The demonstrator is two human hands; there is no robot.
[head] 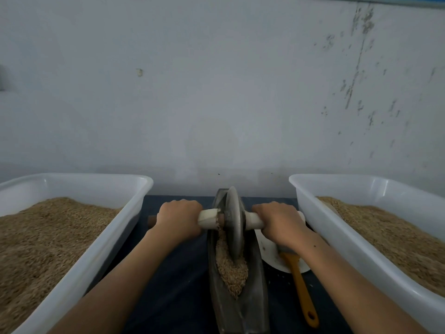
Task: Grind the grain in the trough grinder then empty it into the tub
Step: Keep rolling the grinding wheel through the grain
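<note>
Two hands work in the head view, one on each side of a grey grinding wheel (234,222) that stands upright in a dark, boat-shaped trough grinder (237,295). The left hand (179,219) is curled round the pale axle handle (209,219) left of the wheel; the right hand (279,221) is wrapped round the same axle on the wheel's other side. Both are clamped tight, knuckles up. Crushed grain (232,268) lies in the trough's groove, heaped nearer the person than the wheel.

Outside the left hand stands a white tub (101,242) heaped with grain, its inner rim close to the left forearm. Outside the right hand a second white tub (337,227) holds grain too, its wall just beside the right wrist. Only narrow strips of dark worktop (173,280) run between trough and tubs. Under the right forearm sits a white plate (269,254), and a brush with an orange handle (302,290) rests on it. Beyond the hands rises a pale, chipped wall (216,92).
</note>
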